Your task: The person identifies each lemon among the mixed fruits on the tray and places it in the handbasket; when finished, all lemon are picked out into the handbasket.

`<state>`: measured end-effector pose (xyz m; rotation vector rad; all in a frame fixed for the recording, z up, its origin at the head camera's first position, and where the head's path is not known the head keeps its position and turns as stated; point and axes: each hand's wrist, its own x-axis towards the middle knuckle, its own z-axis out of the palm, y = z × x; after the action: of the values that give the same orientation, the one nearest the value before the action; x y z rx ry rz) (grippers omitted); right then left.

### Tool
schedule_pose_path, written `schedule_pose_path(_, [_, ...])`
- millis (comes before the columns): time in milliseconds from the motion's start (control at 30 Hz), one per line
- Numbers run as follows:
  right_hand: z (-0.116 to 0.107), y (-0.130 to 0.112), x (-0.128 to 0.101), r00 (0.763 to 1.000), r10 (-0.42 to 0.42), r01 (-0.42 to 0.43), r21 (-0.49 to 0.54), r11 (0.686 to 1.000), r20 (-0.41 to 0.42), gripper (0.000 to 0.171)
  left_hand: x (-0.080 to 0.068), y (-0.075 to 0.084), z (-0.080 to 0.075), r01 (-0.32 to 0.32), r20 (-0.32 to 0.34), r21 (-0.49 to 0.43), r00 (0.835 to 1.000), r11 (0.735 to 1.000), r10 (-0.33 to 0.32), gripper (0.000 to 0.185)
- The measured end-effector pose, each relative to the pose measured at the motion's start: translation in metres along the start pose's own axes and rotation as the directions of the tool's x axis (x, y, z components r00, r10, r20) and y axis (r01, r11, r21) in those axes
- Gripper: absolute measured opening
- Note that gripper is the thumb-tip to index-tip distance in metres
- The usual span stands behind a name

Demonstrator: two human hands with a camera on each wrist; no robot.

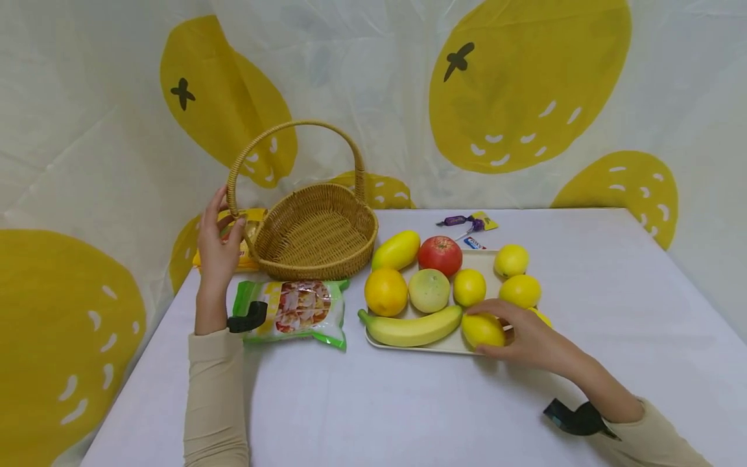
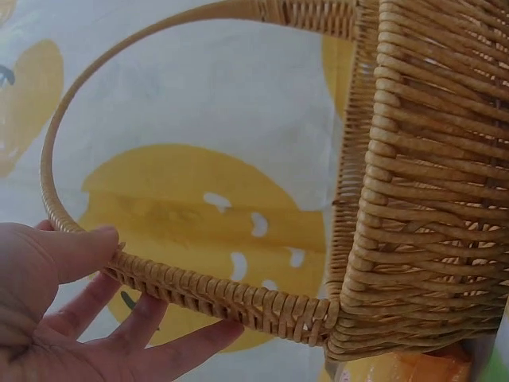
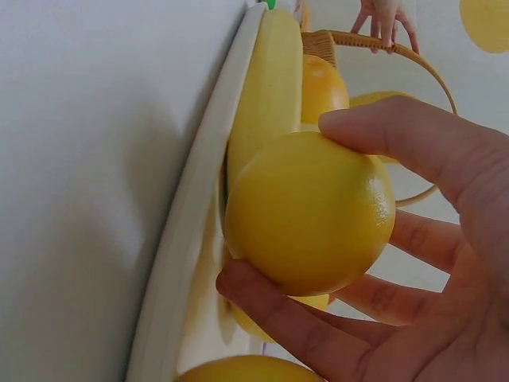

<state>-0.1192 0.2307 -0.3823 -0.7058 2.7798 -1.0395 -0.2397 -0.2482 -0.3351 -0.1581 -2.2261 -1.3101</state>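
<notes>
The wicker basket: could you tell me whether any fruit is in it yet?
No, the wicker basket shows only bare weave inside; the fruit lies on the tray.

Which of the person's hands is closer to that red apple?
Right. The right hand grips a lemon on the apple's tray; the left hand holds the basket handle.

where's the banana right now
In the head view the banana lies along the tray's near edge, right of the snack bag, beside the lemon.
</notes>
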Motion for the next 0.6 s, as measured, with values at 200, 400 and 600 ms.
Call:
schedule_pose_path(200, [-0.008, -0.004, -0.001, 0.999, -0.031, 0.033, 0.049, 0.998, -0.043, 0.05, 0.0, -0.002, -0.002, 0.017, -0.006, -0.066, 1.0, 0.998, -0.018, 0.057])
schedule_pose_path(400, [-0.014, -0.008, 0.006, 0.995, -0.063, 0.068, 0.064, 0.996, -0.076, 0.05, 0.002, -0.002, -0.002, 0.026, -0.029, -0.053, 0.999, 0.998, -0.027, 0.055])
schedule_pose_path(600, [-0.014, -0.015, 0.017, 0.99, -0.087, 0.096, 0.071, 0.993, -0.114, 0.049, 0.001, 0.0, 0.001, 0.043, -0.04, -0.059, 0.998, 0.997, -0.045, 0.055])
